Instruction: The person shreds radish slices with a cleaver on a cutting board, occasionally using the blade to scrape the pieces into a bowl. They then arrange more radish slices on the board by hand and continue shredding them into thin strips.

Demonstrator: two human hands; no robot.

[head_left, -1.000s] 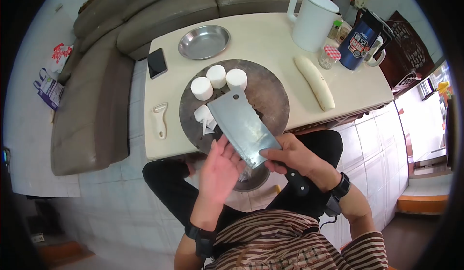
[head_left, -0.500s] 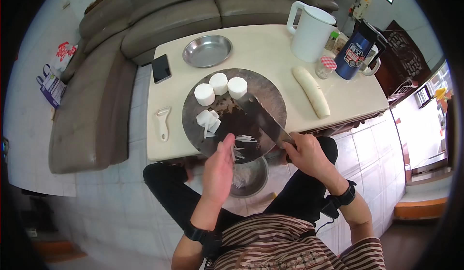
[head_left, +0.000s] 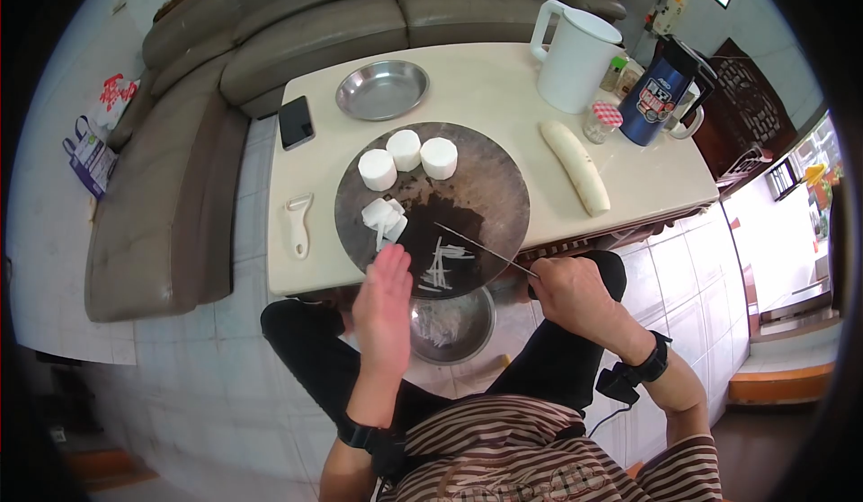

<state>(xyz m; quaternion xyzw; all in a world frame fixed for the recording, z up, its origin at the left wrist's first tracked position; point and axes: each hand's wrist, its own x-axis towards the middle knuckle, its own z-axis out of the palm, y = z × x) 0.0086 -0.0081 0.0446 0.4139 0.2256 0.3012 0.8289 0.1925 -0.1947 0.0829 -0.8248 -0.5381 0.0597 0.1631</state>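
My right hand (head_left: 580, 295) is closed round the handle of a knife (head_left: 490, 249), whose blade is seen edge-on above the round dark board (head_left: 494, 169). Thin white strips (head_left: 439, 266) lie near the board's front edge. My left hand (head_left: 385, 309) is beside them at the left, empty, its fingers stretched out. Just beyond its fingertips is a small pile of white slices (head_left: 385, 218). Three thick white pieces (head_left: 404, 151) stand at the back of the board. Below the board's edge a metal bowl (head_left: 476, 331) holds more white shreds.
On the table (head_left: 306, 174) are a peeler (head_left: 298, 226), a phone (head_left: 296, 123), a metal dish (head_left: 383, 89), a long white radish (head_left: 575, 168), a white pitcher (head_left: 577, 62), a jar (head_left: 601, 124) and a blue flask (head_left: 659, 97).
My left hand has moved left, away from the strips. The knife has turned from its flat side to edge-on, and its tip has come down towards the front of the board.
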